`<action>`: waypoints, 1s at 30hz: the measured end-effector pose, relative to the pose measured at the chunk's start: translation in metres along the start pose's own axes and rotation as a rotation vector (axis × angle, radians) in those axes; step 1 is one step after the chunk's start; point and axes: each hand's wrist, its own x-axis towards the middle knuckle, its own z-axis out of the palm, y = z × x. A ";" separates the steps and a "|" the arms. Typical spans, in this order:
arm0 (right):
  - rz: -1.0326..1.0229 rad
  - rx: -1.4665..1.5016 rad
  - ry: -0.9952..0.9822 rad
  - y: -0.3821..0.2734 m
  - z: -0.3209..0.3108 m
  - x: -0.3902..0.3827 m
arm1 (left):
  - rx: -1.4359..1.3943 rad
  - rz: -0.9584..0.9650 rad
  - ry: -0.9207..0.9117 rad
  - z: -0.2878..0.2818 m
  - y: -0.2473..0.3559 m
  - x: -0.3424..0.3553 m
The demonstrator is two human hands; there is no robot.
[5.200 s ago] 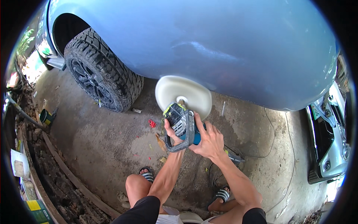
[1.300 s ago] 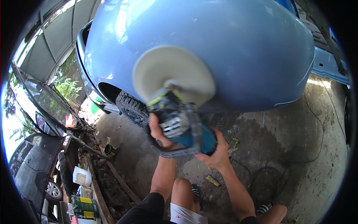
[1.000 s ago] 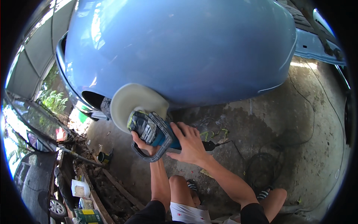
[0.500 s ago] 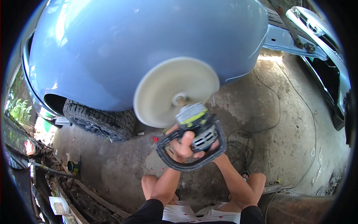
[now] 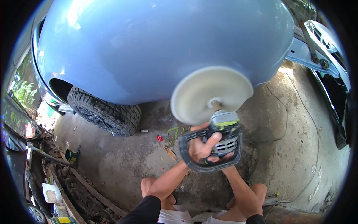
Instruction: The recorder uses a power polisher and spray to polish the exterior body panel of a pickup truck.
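Both my hands hold a power polisher (image 5: 225, 128) with a grey head, a black body and a black loop handle. My left hand (image 5: 203, 146) is closed round the left side of the tool, thumb up over the body. Behind the polisher, my right hand (image 5: 225, 156) wraps the right side of its body, mostly hidden. A wide cream buffing pad (image 5: 201, 93), blurred at its rim, sits on the spindle. It lies against or just in front of the lower edge of a glossy blue car panel (image 5: 156, 48); contact is hidden.
Left of the pad stands a black tyre (image 5: 104, 112) under the car. A cable (image 5: 285, 123) runs over the concrete floor (image 5: 123, 164) at the right. Red scraps (image 5: 159, 138) lie near the tyre. A detached white front bumper (image 5: 330, 48) is at far right; planks (image 5: 93, 194) lie lower left.
My hands and the polisher have moved right along the panel's lower edge, with the pad now farther from the tyre. The view has shifted slightly too.
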 end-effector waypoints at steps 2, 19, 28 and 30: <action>-0.018 -0.094 -0.032 0.010 0.022 0.012 | -0.084 0.031 0.144 -0.031 -0.019 -0.018; -0.303 -0.908 -0.285 0.068 0.075 0.069 | -0.424 0.149 0.670 -0.140 -0.087 -0.070; -0.065 -0.239 -0.073 0.063 -0.001 0.019 | -0.249 -0.234 0.618 -0.041 -0.093 -0.059; -0.096 -0.138 -0.050 0.059 -0.019 0.013 | -0.111 -0.098 0.494 -0.017 -0.088 -0.051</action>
